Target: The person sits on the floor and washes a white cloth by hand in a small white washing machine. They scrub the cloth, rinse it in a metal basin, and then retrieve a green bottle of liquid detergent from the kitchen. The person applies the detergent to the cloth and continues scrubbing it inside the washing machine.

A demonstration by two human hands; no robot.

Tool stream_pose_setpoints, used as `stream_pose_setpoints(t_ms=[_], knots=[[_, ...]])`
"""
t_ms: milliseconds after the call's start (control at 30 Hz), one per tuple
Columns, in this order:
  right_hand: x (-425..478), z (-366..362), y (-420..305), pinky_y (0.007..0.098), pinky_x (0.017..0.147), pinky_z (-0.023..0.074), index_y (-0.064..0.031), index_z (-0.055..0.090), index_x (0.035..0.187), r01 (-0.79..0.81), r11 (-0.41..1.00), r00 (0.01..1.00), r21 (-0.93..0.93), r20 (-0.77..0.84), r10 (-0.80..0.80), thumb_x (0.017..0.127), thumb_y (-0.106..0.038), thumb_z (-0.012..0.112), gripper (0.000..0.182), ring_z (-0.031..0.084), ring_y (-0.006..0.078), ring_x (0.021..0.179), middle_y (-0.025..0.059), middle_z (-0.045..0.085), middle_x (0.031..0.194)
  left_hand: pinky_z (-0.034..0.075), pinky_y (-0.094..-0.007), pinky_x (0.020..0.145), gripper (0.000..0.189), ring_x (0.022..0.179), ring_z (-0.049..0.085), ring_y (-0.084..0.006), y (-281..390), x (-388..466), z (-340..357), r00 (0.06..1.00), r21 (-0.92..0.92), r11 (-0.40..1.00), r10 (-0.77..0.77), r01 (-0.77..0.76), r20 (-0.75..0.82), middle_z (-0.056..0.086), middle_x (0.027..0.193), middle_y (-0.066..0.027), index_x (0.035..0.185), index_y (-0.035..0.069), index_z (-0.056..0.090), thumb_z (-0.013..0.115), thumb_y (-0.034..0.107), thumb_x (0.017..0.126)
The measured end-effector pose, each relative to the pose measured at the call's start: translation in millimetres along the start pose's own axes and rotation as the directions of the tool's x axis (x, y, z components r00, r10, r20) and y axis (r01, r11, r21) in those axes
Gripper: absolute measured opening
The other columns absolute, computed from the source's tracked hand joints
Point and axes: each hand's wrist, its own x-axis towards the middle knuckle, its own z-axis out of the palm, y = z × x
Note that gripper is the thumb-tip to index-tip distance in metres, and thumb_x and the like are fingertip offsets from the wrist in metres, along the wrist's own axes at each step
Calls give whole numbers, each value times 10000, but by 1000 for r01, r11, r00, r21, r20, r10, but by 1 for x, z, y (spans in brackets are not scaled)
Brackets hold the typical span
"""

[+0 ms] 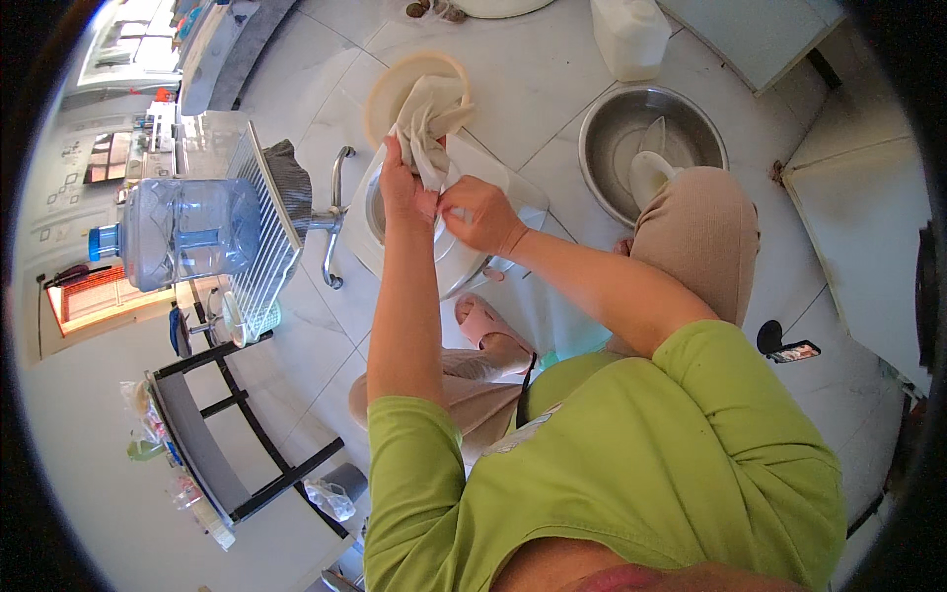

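Observation:
My left hand (408,181) grips a bunched off-white cloth (425,122), its upper folds hanging over the far side. My right hand (481,214) is at the near end of the cloth, with its fingertips pinched against it beside my left palm. Both hands are above a white appliance or vessel (462,274) with a rounded rim, mostly hidden by my hands and forearms. Just beyond the cloth stands a cream plastic basin (379,96), partly covered by the fabric.
To the right, a stainless steel basin (592,159) holds a white scoop (649,174). A white plastic jug (631,41) stands behind it. On the left, a blue water bottle (192,233) rests on a wire rack (275,200) with chrome feet (333,222). A phone (795,351) is near my right knee.

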Motion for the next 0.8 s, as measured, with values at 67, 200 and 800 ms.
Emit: stream_pose_setpoints(t_ms=[67,200,800], knots=[[6,-9,-7,400,638,482,-58,628,732,-177,980,970,96,-153,190,718,-119,596,70,617,309,730,129,638,741,424,-430,971,481,1124,508,-293,-4,-8,7,999,-151,989,6,3,54,517,1246,-122,1295,16,415,295,371,993],[63,-83,-81,255,623,469,-8,661,851,-268,952,945,149,-153,290,803,-147,646,148,582,133,662,61,664,747,342,-465,1041,490,1213,435,-320,-19,-22,34,952,-450,881,0,145,307,451,1324,-145,1317,15,387,252,362,998],[-38,-256,163,308,822,471,-62,470,1232,-665,683,683,302,-125,720,819,-130,646,454,573,169,949,101,576,1098,268,-388,1067,675,1281,382,-290,-110,-2,95,875,467,836,-428,287,228,380,1393,-192,1391,7,289,260,524,957]])
